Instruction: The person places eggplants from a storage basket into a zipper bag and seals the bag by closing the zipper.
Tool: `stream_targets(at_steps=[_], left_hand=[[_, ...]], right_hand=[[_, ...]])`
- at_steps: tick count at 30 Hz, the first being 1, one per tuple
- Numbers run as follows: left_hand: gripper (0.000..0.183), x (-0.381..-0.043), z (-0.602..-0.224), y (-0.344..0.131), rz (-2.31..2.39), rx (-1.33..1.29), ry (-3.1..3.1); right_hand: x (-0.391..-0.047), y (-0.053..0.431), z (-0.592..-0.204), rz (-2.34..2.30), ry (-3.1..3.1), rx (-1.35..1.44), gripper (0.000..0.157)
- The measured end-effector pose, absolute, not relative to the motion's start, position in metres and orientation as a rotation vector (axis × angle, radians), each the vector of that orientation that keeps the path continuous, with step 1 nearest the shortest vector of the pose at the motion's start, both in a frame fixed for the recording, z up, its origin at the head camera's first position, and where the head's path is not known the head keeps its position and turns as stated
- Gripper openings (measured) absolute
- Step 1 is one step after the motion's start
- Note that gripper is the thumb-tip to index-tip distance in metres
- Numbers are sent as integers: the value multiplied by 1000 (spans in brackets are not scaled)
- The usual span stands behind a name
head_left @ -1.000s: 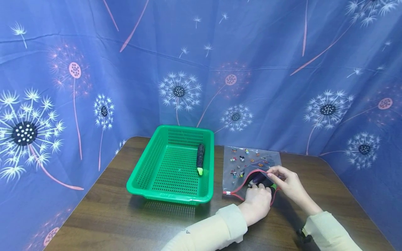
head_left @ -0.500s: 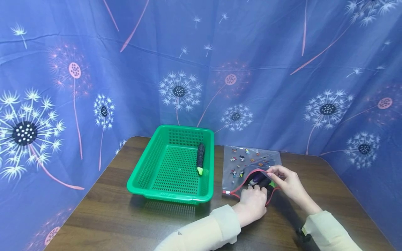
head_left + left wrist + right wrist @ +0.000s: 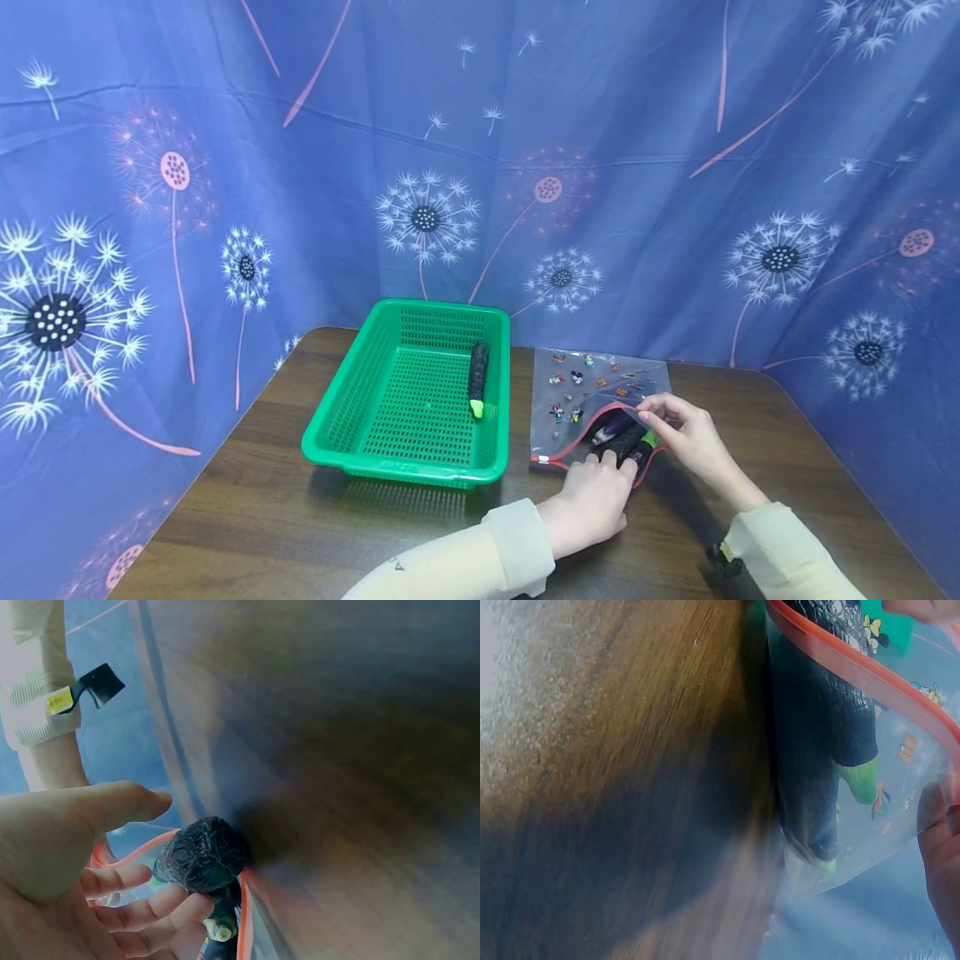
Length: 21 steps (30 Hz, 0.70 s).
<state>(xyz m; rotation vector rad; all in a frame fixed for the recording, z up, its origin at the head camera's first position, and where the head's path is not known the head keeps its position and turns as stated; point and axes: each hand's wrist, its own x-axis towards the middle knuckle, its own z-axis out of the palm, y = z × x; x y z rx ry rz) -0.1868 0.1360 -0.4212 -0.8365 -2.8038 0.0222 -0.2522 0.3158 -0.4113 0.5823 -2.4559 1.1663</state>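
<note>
A clear zip bag [image 3: 547, 408] with a red zip edge and small cartoon prints lies on the table, its mouth spread toward me. Inside are several long dark vegetables [image 3: 810, 772], some with green ends, and a purple eggplant [image 3: 613, 428]. My right hand [image 3: 688, 437] pinches the upper lip of the mouth between thumb and fingers. At the opening, my left hand [image 3: 592, 504] has its fingertips against the wrinkled black end of a vegetable [image 3: 202, 855]; the thumb stands apart from it in the left wrist view.
Left of the bag stands a green perforated basket [image 3: 504, 417]. One long dark vegetable [image 3: 477, 375] with a light green tip lies along its right side. The brown wooden table [image 3: 255, 500] ends at a blue dandelion-print curtain [image 3: 637, 208].
My left hand has drawn back out of the bag mouth, down and to the left, and more of the dark vegetables shows. The right hand has kept its place at the lip.
</note>
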Motion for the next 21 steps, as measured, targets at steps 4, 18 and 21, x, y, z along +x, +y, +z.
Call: stream_targets(at_steps=[4, 18, 21], left_hand=[[57, -183, -424, 132, 33, -873, -2774], [25, -180, -440, 127, 148, -878, -2669], [25, -179, -442, 127, 166, -877, -2646]], right_hand=[[-242, 308, -397, 1173, -2455, 580, 9], [-234, 305, -388, 1122, -2428, 591, 10], [-234, 306, -389, 1132, -2436, 582, 9]])
